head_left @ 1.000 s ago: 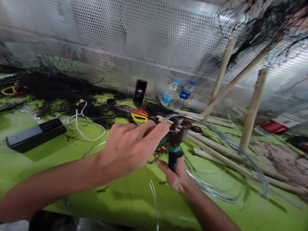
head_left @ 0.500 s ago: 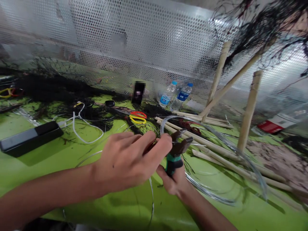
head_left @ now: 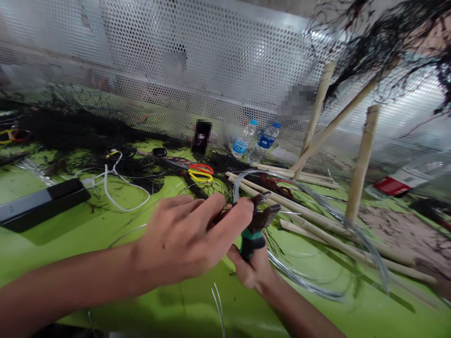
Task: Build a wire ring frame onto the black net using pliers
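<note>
My left hand (head_left: 190, 230) is closed, its fingers pinched together beside the pliers' jaws. A thin metal wire (head_left: 128, 231) runs in behind it from the left, and the grip itself is hidden by the knuckles. My right hand (head_left: 252, 267) is wrapped round the green and black handles of a pair of pliers (head_left: 265, 218). The jaws are parted and point up to the right, with a thin piece of wire sticking out past them. Beneath my hands hang two fine wire strands (head_left: 218, 305). A coil of wire (head_left: 306, 284) lies to the right, behind my right forearm.
Wooden sticks (head_left: 317, 225) lie across the green table (head_left: 158, 305). Scissors (head_left: 200, 172), two water bottles (head_left: 239, 144) and black fibres (head_left: 77, 136) are farther back. A power bank (head_left: 42, 202) with a white cable is at left. A perforated metal panel (head_left: 229, 56) stands behind.
Both hands and the pliers keep nearly the same pose, with a slight view shift. The wire below my hands has shifted; two separate strand ends now show there.
</note>
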Motion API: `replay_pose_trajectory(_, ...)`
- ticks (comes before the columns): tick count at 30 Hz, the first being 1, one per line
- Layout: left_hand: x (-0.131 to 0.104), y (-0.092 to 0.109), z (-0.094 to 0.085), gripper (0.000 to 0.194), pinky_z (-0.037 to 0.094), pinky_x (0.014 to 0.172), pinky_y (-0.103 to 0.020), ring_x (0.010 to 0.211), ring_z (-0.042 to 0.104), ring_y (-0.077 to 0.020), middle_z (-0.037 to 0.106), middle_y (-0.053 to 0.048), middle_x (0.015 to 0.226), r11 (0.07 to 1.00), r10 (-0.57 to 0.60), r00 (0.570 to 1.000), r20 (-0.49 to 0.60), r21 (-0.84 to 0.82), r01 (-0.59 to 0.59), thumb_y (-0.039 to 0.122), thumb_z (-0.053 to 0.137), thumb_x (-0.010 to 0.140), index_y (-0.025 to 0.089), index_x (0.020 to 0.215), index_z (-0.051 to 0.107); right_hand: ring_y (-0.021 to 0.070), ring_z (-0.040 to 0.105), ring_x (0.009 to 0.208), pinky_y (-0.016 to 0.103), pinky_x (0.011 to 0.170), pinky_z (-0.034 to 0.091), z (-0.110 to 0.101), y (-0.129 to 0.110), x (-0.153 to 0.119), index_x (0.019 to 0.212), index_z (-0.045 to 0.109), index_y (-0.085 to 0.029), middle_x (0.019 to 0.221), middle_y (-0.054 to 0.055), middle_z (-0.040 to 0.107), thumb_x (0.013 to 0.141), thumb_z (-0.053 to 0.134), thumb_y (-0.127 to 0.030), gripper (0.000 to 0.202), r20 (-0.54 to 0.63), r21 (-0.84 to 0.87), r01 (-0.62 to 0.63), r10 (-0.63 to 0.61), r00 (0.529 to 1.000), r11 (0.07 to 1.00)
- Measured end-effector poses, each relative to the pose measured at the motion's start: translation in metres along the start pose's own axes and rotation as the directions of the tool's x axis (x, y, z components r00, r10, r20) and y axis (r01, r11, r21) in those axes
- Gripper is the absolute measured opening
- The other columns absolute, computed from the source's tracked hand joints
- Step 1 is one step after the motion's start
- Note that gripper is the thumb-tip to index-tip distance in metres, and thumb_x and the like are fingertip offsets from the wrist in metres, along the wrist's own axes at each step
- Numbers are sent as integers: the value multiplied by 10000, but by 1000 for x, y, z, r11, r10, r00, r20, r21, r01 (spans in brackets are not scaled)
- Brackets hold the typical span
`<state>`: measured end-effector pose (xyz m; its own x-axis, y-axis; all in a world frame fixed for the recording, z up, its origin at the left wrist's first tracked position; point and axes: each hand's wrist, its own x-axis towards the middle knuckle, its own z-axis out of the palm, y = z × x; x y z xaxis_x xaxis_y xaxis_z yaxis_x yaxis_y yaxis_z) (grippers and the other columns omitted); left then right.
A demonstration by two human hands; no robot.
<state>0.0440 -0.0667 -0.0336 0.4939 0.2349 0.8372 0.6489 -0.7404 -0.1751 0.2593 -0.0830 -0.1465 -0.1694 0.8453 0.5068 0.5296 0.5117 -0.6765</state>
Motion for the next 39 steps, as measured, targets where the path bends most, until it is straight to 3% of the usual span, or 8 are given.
replay_pose_trajectory(9,-1,1,-2,301,415,429,-324,449,479,-129,618,57,687,999,-36,999,38,-27,37,85,489,978,218,1159,690,300,658,894,488,820,580,-1,0,3,1232,566,-243,1033,96,661,832,665,-257,412,-19,-35,34,-35,999,999)
replay_pose_trajectory(13,1,3,-3,291,395,415,-328,439,457,-138,560,62,648,996,-53,997,50,-70,57,80,490,975,223,1126,694,264,638,749,422,676,554,2,0,4,1093,548,-257,889,53,640,807,692,-238,321,-55,-77,24,-28,998,997)
replay_pose_trajectory(19,2,3,0,292,422,408,-326,439,500,-131,610,56,666,993,-63,996,67,-94,69,66,475,970,232,1062,698,206,558,598,351,528,450,2,-7,8,987,517,-264,764,3,593,767,685,-206,282,-63,-132,9,-18,998,991)
replay_pose_trajectory(24,0,3,2,275,428,412,-328,460,539,-132,639,60,702,989,-59,993,106,-131,73,85,498,979,239,1122,675,189,543,602,340,543,455,2,-7,8,961,479,-267,760,-15,557,770,667,-192,278,-52,-111,0,-6,999,994)
replay_pose_trajectory(30,-1,1,1,271,389,443,-330,489,563,-134,641,60,700,985,-99,986,136,-131,117,80,457,998,249,1038,666,201,527,653,333,597,445,2,-6,10,997,534,-267,717,-29,549,808,704,-240,255,-96,-80,-60,52,994,995)
replay_pose_trajectory(33,-1,-2,9,255,315,441,-324,485,564,-124,670,59,702,987,-141,983,117,-53,148,80,476,1000,245,1007,669,213,565,756,349,696,484,3,-11,17,987,591,-253,802,4,619,902,684,-301,135,-119,-43,-121,115,986,992)
replay_pose_trajectory(39,-2,-13,39,232,207,482,-309,509,601,-133,715,43,702,956,-294,934,203,45,291,234,442,1073,255,1043,671,167,526,663,300,596,437,10,-10,28,961,606,-229,763,-13,592,985,635,-434,208,-97,80,-251,259,961,965)
